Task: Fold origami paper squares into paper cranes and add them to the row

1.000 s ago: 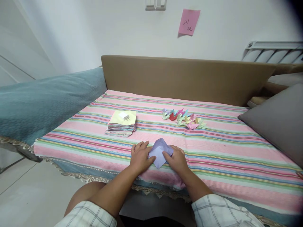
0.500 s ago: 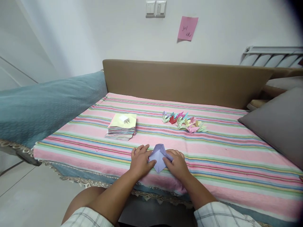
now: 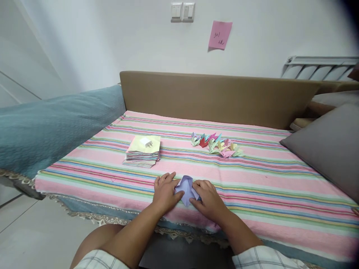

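Note:
A partly folded sheet of purple origami paper point(image 3: 185, 191) lies near the front edge of the striped cloth, its upper flap raised. My left hand point(image 3: 166, 192) holds the paper's left side, with the thumb pressed on top and the other fingers resting along the cloth. On the other side, my right hand point(image 3: 208, 197) grips the right edge between thumb and fingers. What the fingertips do under the paper is hidden. Farther back sit several folded paper cranes point(image 3: 214, 144) in mixed colours.
To the left, a stack of square paper point(image 3: 141, 158) carries a white charger plug point(image 3: 146, 142). The striped cloth point(image 3: 101, 157) covers the seat, with a brown backrest point(image 3: 210, 97) behind. A grey cushion point(image 3: 328, 145) leans at the right; a blue-covered armrest point(image 3: 61, 123) is at the left.
The paper's top flap has been brought lower and folded inward. My right hand has shifted slightly left and down along the edge, while the left stays nearly in place. The view has moved slightly.

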